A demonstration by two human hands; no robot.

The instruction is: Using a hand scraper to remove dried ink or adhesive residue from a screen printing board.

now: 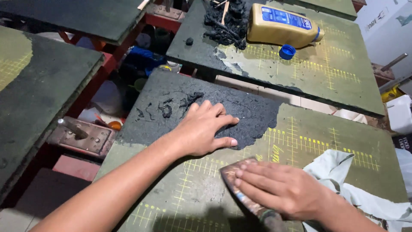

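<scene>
Scraper (240, 184), flat and dark with a worn blade, lies near the front edge of the green surface (326, 141) with yellow grid lines. Right hand (279, 189) presses flat on top of it, fingers together and stretched out, fingertips at the blade's far edge; nothing clamped, palm down on the tool. Scraper handle end pokes out under the wrist toward the front edge.

Left hand (201, 129) lies just beyond the scraper, palm down, fingers spread a little and extended, resting on the black residue patch (253, 116) that covers the left and middle part of this surface. Not gripping anything, just pressing on the black layer. Thumb points toward the scraper, small gap between the two hands.

Loose black curls of scraped residue (165, 109) sit just beyond the left hand, toward the far left corner. Pale cloth (339, 172) is bunched at the right front edge, just beside the right forearm.

Next surface farther back: yellow bottle (281, 25) lying on its side, blue cap (287, 52) off, just beside its neck, black scraped pile (225, 23) at its far left corner. Another dark surface (43, 86) to the left, red metal frame (98, 77) under it.
</scene>
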